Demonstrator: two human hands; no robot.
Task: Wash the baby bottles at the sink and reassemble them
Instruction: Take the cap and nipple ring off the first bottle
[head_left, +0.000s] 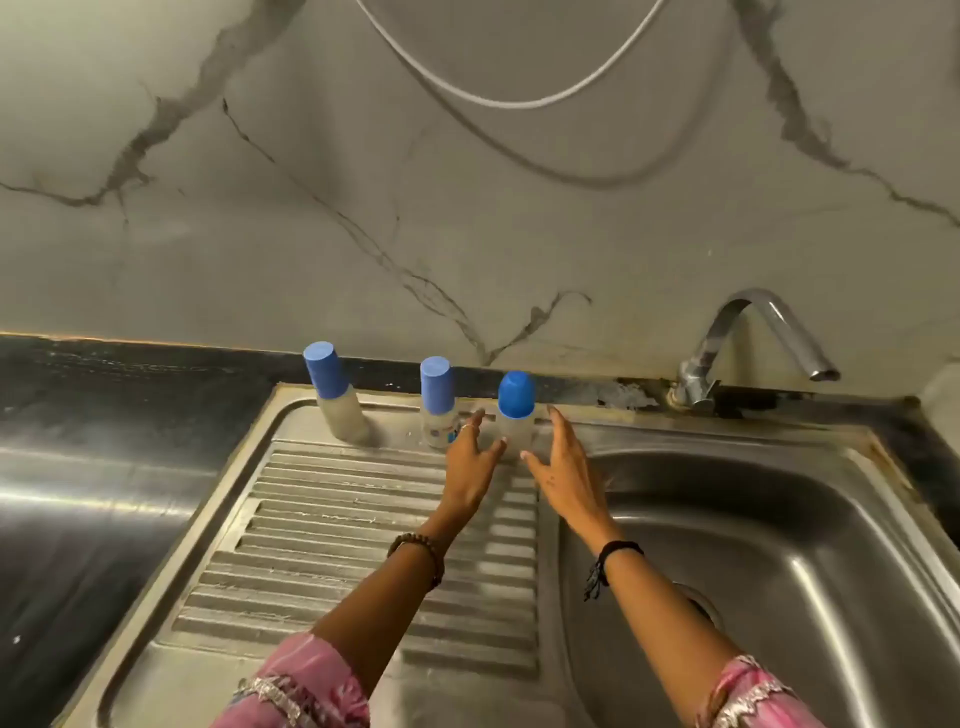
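Three baby bottles with blue caps stand in a row at the back of the steel drainboard (332, 519): a left bottle (336, 400), a middle bottle (438, 402) with a printed label, and a right bottle (516, 410) with a rounded cap. My left hand (470, 460) reaches with straight, spread fingers between the middle and right bottles. My right hand (563, 462) is stretched out just right of the right bottle, fingers straight. Neither hand grips anything; whether the fingertips touch the right bottle is unclear.
The sink basin (779, 545) lies to the right of the drainboard, with a curved chrome tap (753, 343) at its back edge. A dark counter (78, 467) extends to the left. A marble-patterned wall rises behind, with a white cable (509, 101) hanging on it.
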